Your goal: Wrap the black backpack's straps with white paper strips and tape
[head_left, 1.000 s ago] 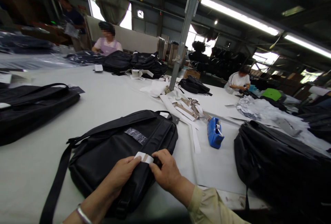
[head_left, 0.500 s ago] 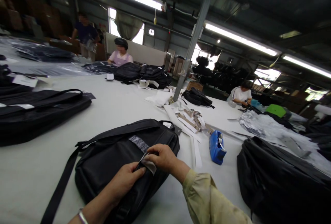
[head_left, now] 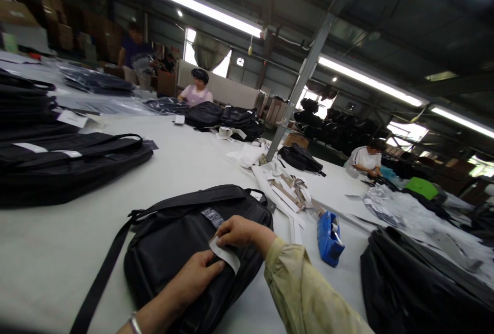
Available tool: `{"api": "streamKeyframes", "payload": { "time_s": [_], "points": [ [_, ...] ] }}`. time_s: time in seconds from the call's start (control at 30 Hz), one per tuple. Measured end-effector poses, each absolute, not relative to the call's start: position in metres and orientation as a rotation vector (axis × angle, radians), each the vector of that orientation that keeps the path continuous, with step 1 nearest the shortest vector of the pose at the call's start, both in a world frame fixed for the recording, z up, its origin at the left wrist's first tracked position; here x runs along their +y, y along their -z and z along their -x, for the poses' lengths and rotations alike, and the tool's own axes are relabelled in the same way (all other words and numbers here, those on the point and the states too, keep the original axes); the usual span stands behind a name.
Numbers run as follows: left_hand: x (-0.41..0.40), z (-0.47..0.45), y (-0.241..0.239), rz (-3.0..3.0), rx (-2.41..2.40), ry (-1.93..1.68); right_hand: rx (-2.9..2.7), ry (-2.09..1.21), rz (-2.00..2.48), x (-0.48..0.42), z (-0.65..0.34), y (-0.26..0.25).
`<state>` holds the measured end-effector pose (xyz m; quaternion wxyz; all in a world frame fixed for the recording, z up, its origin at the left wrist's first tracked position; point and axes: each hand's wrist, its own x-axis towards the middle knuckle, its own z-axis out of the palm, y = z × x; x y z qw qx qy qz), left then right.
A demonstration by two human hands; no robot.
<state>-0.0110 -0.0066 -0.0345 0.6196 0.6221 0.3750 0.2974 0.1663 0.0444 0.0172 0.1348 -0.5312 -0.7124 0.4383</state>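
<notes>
The black bag (head_left: 185,241) lies flat on the white counter (head_left: 57,251) right in front of the person, its long strap (head_left: 100,282) trailing toward the near edge and a small grey label patch (head_left: 212,217) on its upper face. Both hands work on a pale paper strip (head_left: 225,254) that lies across the bag's front. The right hand (head_left: 241,231), coming in over the bag from a yellowish sleeve (head_left: 304,293), pinches the strip's upper end between thumb and fingers, its grip closed on the paper. The left hand (head_left: 196,275), a bracelet on its wrist, presses down on the bag with the fingers curled just beside the strip's lower part; whether its grip actually holds the paper or only touches it I cannot tell.

The step in hand looks like laying or smoothing the strip on the bag. The next move would call for keeping the strip flat and straight while the left hand steadies the soft fabric beneath.

A blue tape dispenser (head_left: 329,231) sits on the counter near the bag's right, beside loose paper strips (head_left: 287,192); another black bag (head_left: 424,282) lies further right.
</notes>
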Motion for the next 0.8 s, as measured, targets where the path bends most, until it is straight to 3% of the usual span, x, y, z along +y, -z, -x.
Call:
{"api": "streamKeyframes", "payload": {
  "time_s": [0.4, 0.47, 0.67, 0.8],
  "points": [
    [0.008, 0.001, 0.039, -1.426, 1.146, -0.666, -1.841, -1.032, 1.567, 0.032, -0.162, 0.013],
    [0.009, 0.000, 0.037, -1.444, 1.162, -0.654, -1.980, -0.926, 1.484, 0.031, -0.164, 0.003],
    [0.006, -0.001, 0.031, -1.473, 1.167, -0.661, -2.816, -0.140, 1.217, 0.039, -0.154, -0.034],
    [0.005, -0.001, 0.035, -1.480, 1.193, -0.652, -3.004, -0.017, 1.170, 0.040, -0.144, -0.044]
  ]
}}
